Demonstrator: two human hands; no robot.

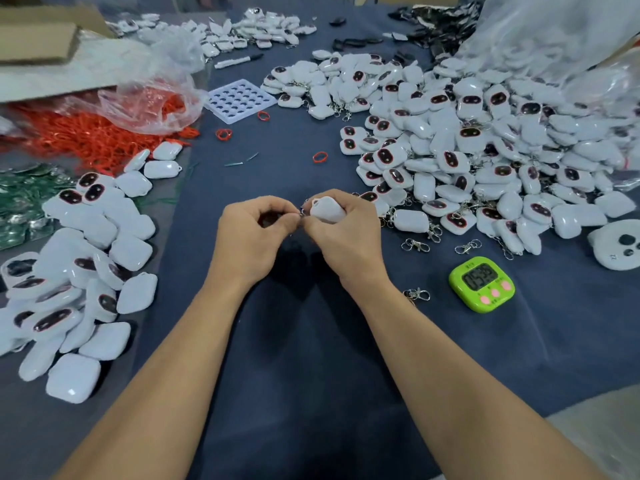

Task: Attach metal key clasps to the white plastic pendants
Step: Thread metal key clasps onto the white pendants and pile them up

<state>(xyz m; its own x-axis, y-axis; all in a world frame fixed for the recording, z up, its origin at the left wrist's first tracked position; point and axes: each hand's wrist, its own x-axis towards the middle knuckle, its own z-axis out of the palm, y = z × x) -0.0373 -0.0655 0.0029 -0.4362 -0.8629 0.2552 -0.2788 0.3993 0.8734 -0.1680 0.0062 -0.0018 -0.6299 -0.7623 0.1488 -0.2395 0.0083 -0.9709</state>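
Note:
My right hand [341, 233] grips a white plastic pendant [327, 209] above the middle of the dark blue table [311, 341], its small loop turned to the left. My left hand [252, 233] pinches a metal key clasp [302, 213] right at that loop; most of the clasp is hidden by my fingers. A pile of pendants without clasps [69, 271] lies at the left. A large heap of pendants with clasps [485, 150] fills the right side. Three loose clasps lie near my right arm: one [415, 244], another [468, 247] and a third [417, 294].
A green digital timer [482, 284] stands right of my right forearm. A white cell tray [239, 100], red rubber bands [320, 156], a bag of red cords [104, 133], green packets [24, 202], a cardboard box [41, 39] and a round white part [620, 244] surround the work spot.

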